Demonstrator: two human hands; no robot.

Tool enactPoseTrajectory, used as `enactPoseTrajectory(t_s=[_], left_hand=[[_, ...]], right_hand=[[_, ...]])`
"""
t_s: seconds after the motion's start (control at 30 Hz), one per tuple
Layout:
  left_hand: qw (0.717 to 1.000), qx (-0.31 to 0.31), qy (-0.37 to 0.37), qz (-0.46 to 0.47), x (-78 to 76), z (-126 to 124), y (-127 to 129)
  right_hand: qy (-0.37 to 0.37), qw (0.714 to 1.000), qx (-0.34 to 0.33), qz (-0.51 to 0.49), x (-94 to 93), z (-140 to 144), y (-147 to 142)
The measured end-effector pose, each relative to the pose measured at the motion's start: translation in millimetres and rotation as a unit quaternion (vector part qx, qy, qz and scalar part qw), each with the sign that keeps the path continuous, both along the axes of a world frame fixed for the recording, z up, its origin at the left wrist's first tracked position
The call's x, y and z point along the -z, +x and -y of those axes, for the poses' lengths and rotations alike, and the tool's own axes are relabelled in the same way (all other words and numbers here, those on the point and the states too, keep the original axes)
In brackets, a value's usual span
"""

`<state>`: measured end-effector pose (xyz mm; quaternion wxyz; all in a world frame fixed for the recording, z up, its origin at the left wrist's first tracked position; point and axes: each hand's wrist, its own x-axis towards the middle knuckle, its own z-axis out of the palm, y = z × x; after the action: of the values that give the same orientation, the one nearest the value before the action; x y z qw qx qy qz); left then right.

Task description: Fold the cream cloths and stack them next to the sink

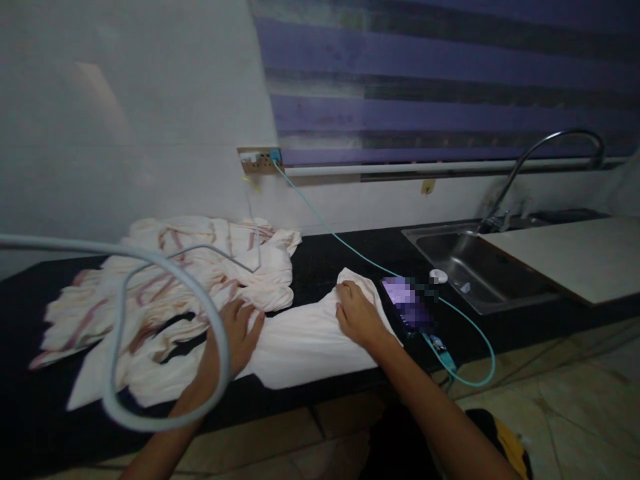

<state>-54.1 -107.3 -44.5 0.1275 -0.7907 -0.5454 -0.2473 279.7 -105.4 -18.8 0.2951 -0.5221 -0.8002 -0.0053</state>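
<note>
A long piece of white cloth [305,343] lies stretched along the dark counter in front of me; its exact kind I cannot make out. Near its left part, my left hand [234,337] rests with fingers spread on the fabric. My right hand [361,315] is at the cloth's right end, fingers bent and closed on a fold near the edge. Left of my hands is a rumpled heap of white cloth with reddish stripes [185,247], close against the white piece. A thick grey cable [120,320] loops in front of my left forearm and hides part of it.
Right of the cloth lie a lit phone [405,300], a teal charging cable [350,252] running to a wall socket [260,161], and a small round white object [438,276]. Beyond are a steel sink [480,267], a curved faucet [525,157] and a pale board [575,257].
</note>
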Motion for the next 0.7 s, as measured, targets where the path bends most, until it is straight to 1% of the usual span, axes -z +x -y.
enactPoseTrajectory(t_s=[0.07, 0.13, 0.23, 0.3, 0.37, 0.43, 0.53, 0.57, 0.7], left_hand=[[0.999, -0.008, 0.038, 0.018, -5.0, 24, 4], [0.998, -0.008, 0.049, 0.024, 0.0, 56, -1], [0.999, -0.021, 0.034, 0.020, 21.3, 104, -23], [0.999, -0.028, 0.030, 0.012, 34.7, 121, -41], [0.999, -0.030, 0.020, 0.007, 39.8, 123, -53], [0.998, -0.065, 0.000, 0.000, 36.1, 116, -55], [0.989, -0.143, -0.027, -0.022, 24.3, 106, -46], [0.987, -0.156, -0.032, -0.028, 21.1, 105, -43], [0.985, -0.162, -0.045, -0.033, 15.5, 109, -37]], right_hand=[[-0.026, 0.999, 0.004, 0.021, 3.4, 1, 0], [-0.049, 0.998, 0.015, 0.043, 6.6, 2, 1], [-0.063, 0.996, 0.023, 0.063, 9.6, 6, 1], [-0.063, 0.995, 0.033, 0.068, 10.8, 10, 0], [-0.060, 0.994, 0.050, 0.071, 11.5, 16, -1], [-0.054, 0.994, 0.070, 0.068, 11.6, 24, -2], [-0.032, 0.993, 0.102, 0.052, 10.4, 37, -1], [-0.022, 0.992, 0.115, 0.045, 9.8, 41, -1], [0.012, 0.984, 0.178, 0.013, 8.2, 53, 5]])
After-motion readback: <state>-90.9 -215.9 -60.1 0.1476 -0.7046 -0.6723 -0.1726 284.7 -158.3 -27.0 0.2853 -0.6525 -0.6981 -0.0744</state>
